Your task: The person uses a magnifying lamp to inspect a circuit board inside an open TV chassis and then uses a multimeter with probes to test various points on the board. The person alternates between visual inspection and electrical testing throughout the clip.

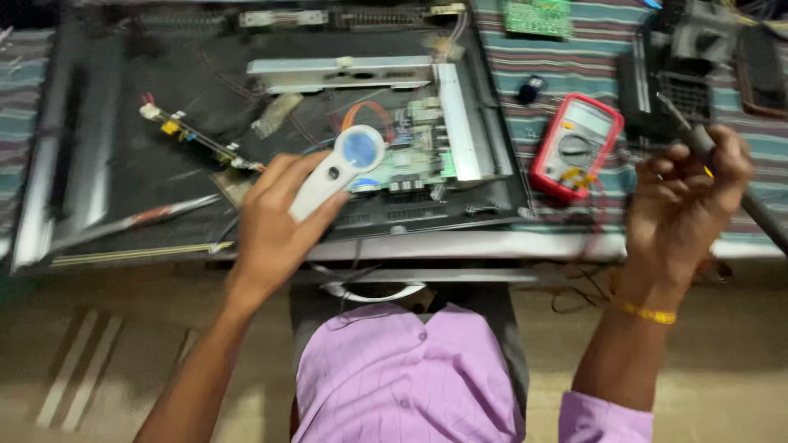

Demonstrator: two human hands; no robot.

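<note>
Pink shirt fabric point(402, 377) fills the foreground, the wearer leaning over an opened flat-screen set point(164, 123) that lies back-side up on a striped cloth point(566, 61). At the near edge of the set, the left hand point(275, 221) is closed around the white handle of a small magnifier point(341, 168), whose round blue-tinted lens hovers over the green circuit board point(410, 156) in the right half of the set's dark interior. Just beyond that board, a silver metal bracket point(353, 74) runs across the set and turns down along the board's right side. Left of the board, a thin strip with a yellow part and red wires point(185, 135) lies diagonally on the dark back panel. Off the set's right edge, a red-cased multimeter point(574, 148) rests on the cloth, with a small dark blue object point(532, 89) just beyond it. Farther right of the set, the right hand point(685, 213), a yellow band on its wrist, is curled shut around a dark rod-like tool point(702, 139), likely a soldering iron, though motion blur makes that uncertain. A second green board point(538, 16) sits on the cloth past the set's far right corner.
</note>
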